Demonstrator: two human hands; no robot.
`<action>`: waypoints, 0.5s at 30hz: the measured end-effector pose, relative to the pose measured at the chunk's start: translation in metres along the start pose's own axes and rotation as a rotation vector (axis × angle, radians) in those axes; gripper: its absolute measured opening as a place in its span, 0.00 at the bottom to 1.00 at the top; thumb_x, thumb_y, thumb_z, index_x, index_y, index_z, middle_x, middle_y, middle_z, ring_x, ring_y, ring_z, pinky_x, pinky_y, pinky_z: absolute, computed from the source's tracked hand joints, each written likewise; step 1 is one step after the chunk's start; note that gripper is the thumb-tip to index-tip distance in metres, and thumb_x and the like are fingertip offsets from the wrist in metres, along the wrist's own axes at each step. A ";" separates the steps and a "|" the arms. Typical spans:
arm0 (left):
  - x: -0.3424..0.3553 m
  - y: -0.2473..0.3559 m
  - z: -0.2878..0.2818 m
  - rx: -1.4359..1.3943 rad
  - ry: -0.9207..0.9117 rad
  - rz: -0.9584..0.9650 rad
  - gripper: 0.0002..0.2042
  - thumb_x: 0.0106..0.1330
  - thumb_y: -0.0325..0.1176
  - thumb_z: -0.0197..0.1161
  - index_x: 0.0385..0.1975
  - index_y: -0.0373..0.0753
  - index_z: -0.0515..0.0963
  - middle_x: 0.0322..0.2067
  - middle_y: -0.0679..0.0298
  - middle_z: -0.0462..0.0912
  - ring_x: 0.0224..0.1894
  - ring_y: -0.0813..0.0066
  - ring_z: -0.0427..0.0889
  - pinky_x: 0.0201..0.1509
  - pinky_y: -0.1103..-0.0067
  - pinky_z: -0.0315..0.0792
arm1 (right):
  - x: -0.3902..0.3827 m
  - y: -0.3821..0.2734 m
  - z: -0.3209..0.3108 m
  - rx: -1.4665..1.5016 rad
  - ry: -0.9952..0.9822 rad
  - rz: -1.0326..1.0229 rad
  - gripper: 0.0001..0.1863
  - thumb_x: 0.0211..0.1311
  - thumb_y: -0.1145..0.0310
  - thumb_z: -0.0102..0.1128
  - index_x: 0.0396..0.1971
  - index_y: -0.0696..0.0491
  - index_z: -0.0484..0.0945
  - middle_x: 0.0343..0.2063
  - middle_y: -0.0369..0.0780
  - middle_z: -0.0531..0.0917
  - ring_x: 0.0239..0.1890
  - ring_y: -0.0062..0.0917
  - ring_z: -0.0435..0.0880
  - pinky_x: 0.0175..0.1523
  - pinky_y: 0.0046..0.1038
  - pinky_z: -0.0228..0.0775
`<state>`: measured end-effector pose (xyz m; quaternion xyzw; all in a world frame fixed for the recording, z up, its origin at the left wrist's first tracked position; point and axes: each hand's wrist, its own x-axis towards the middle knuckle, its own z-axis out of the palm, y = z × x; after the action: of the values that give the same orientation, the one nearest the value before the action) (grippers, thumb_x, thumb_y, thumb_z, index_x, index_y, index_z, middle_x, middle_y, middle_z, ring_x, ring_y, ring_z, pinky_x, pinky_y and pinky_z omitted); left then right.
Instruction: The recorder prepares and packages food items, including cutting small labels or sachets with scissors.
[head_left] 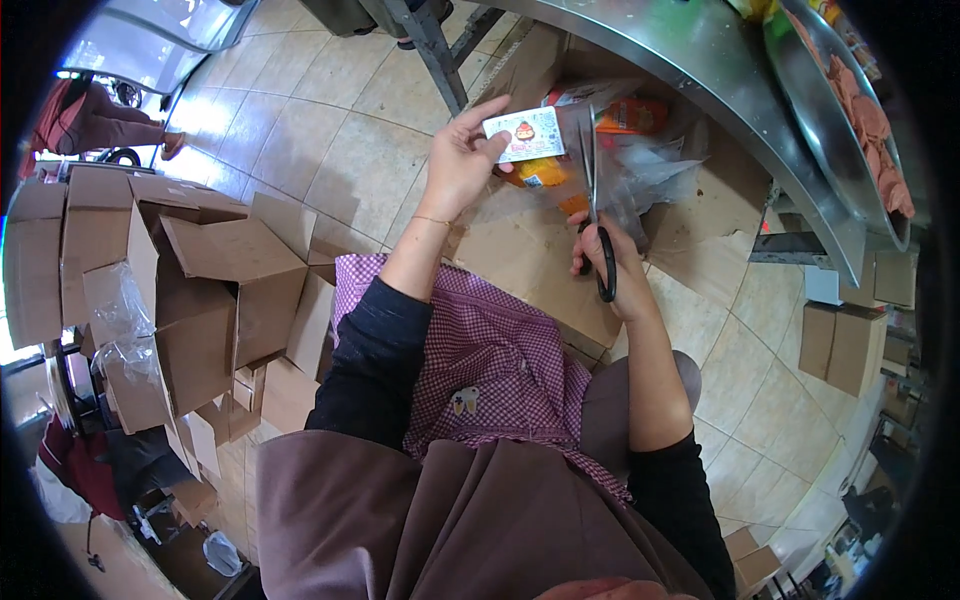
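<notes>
My left hand (pixel 460 162) is closed on a clear plastic packet, its thumb lying over a white printed card (pixel 532 147) at the top. An orange-yellow patch (pixel 541 177) shows just below the card. To the right, my right hand (pixel 626 272) grips scissors (pixel 606 262) by their black handles. Their metal blades point away from me and stand upright close to the card's right edge. Whether the blades touch the plastic I cannot tell. Beyond both hands, orange packages (pixel 640 115) and crumpled clear plastic (pixel 665 170) lie in an open cardboard box.
A curved metal table (pixel 690 60) arches over the far right side, with a metal tray (pixel 800 100) of pinkish-orange pieces (pixel 868 130) on it. Open cardboard boxes (pixel 195 350) pile up at my left. Another person (pixel 100 130) is at the far left. Tiled floor (pixel 350 150) lies between.
</notes>
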<state>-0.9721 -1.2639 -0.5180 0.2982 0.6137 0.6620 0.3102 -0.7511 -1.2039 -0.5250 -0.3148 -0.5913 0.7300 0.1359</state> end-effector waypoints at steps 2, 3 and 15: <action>0.000 -0.002 0.007 0.001 -0.049 -0.014 0.17 0.61 0.19 0.57 0.51 0.33 0.74 0.30 0.65 0.81 0.21 0.89 0.74 0.25 0.89 0.70 | -0.002 -0.002 0.001 -0.022 -0.030 0.023 0.26 0.65 0.46 0.51 0.47 0.56 0.70 0.24 0.33 0.71 0.27 0.17 0.72 0.35 0.20 0.67; -0.001 -0.002 0.011 -0.005 -0.047 -0.013 0.17 0.61 0.19 0.57 0.51 0.33 0.74 0.30 0.65 0.81 0.21 0.89 0.74 0.25 0.89 0.70 | -0.004 -0.002 0.002 -0.008 -0.022 0.025 0.26 0.64 0.47 0.51 0.47 0.56 0.70 0.24 0.33 0.71 0.27 0.16 0.72 0.35 0.20 0.67; -0.011 0.005 0.033 0.025 -0.060 0.043 0.15 0.64 0.21 0.56 0.51 0.32 0.75 0.30 0.68 0.82 0.23 0.91 0.74 0.27 0.90 0.69 | -0.006 0.001 0.003 0.054 0.017 0.026 0.27 0.59 0.44 0.58 0.46 0.52 0.71 0.28 0.31 0.71 0.28 0.15 0.72 0.34 0.19 0.67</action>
<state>-0.9394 -1.2519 -0.5105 0.3351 0.6058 0.6514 0.3104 -0.7487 -1.2101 -0.5234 -0.3246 -0.5661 0.7447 0.1398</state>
